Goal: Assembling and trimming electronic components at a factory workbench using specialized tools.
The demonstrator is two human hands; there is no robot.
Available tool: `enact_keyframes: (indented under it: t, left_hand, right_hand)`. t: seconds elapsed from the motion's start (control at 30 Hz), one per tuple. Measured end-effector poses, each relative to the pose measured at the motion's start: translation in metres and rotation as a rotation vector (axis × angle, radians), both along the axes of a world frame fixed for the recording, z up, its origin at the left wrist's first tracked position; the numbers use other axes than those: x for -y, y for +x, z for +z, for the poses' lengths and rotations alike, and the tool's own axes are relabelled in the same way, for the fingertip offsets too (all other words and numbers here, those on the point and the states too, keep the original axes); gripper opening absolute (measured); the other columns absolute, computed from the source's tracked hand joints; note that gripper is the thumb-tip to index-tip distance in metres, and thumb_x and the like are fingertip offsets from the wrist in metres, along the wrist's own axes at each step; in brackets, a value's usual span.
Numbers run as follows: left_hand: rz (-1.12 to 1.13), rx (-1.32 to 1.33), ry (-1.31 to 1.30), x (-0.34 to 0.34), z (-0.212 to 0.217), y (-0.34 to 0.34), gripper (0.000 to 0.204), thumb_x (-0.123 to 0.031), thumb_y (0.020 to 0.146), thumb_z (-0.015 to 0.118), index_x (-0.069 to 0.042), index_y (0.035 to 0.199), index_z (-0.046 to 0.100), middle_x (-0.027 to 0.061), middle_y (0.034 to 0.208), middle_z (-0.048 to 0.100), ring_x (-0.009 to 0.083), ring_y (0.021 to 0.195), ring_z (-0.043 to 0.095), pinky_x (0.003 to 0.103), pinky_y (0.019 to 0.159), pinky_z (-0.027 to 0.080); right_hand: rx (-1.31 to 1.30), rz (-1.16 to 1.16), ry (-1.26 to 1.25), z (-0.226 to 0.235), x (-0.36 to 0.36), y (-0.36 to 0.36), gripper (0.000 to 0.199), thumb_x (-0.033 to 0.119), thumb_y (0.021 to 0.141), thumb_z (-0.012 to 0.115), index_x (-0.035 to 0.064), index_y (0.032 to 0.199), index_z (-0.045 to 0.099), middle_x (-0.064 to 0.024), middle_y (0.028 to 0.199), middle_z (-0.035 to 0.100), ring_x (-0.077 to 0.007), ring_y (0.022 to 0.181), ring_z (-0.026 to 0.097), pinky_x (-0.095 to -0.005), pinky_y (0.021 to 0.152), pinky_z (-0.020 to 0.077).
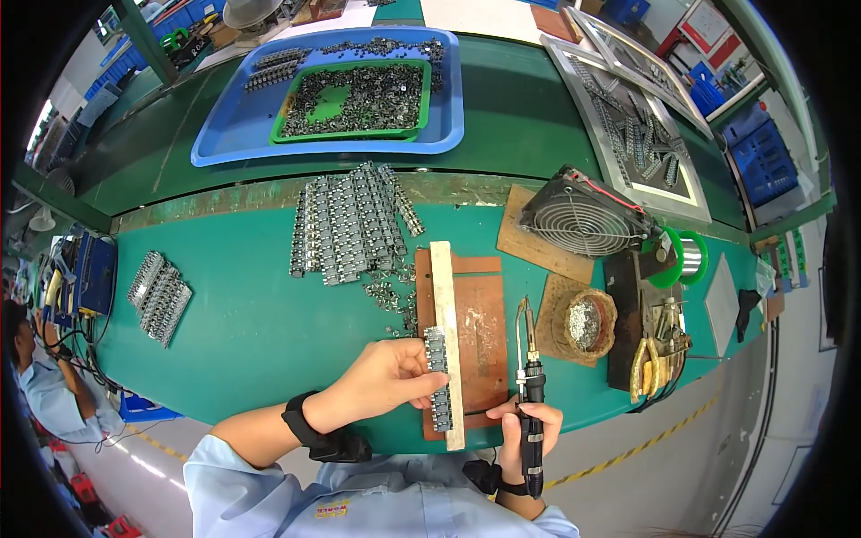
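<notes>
My left hand (381,381) grips a row of small grey electronic parts (439,377) and presses it against a pale wooden strip (447,341) that lies on a brown board (480,336). My right hand (529,430) is wrapped around the black handle of a soldering iron (529,394), whose tip points up and away over the board's right edge, apart from the parts. Both wrists wear black straps. Just beyond the board lie several more rows of the same grey parts (350,224).
A blue tray (224,134) holding a green tray of loose parts stands at the back. To the right are a small fan (583,220), a solder spool (686,255), a bowl of tip cleaner (587,323) and pliers (659,345). More part rows (160,296) lie at left. Another person sits at far left.
</notes>
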State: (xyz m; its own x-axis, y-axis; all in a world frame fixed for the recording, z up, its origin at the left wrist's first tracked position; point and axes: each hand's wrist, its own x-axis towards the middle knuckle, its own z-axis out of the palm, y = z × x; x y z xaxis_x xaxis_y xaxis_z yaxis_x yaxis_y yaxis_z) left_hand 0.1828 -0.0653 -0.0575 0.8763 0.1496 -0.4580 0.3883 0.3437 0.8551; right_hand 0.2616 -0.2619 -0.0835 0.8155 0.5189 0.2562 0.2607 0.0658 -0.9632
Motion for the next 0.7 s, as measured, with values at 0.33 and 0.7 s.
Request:
enact_keyframes:
  t: [0.33, 0.7]
  left_hand:
    - [0.063, 0.116, 0.631, 0.001, 0.013, 0.004, 0.028, -0.020, 0.076, 0.064, 0.000, 0.070, 0.047, 0.0063, 0.051, 0.051, 0.0110, 0.044, 0.051, 0.023, 0.041, 0.039]
    - [0.112, 0.141, 0.720, 0.000, 0.013, 0.008, 0.031, -0.022, 0.076, 0.063, 0.000, 0.065, 0.045, 0.0080, 0.046, 0.046, 0.0148, 0.037, 0.044, 0.027, 0.038, 0.034]
  right_hand:
    - [0.022, 0.013, -0.022, -0.001, 0.003, 0.001, 0.022, 0.008, 0.080, 0.053, 0.0061, 0.096, 0.038, -0.0136, 0.068, 0.057, -0.0185, 0.062, 0.056, -0.0296, 0.062, 0.0433]
    - [0.036, 0.032, -0.013, -0.001, 0.003, 0.002, 0.022, 0.008, 0.080, 0.054, 0.0059, 0.096, 0.038, -0.0136, 0.068, 0.057, -0.0181, 0.063, 0.056, -0.0285, 0.063, 0.0426]
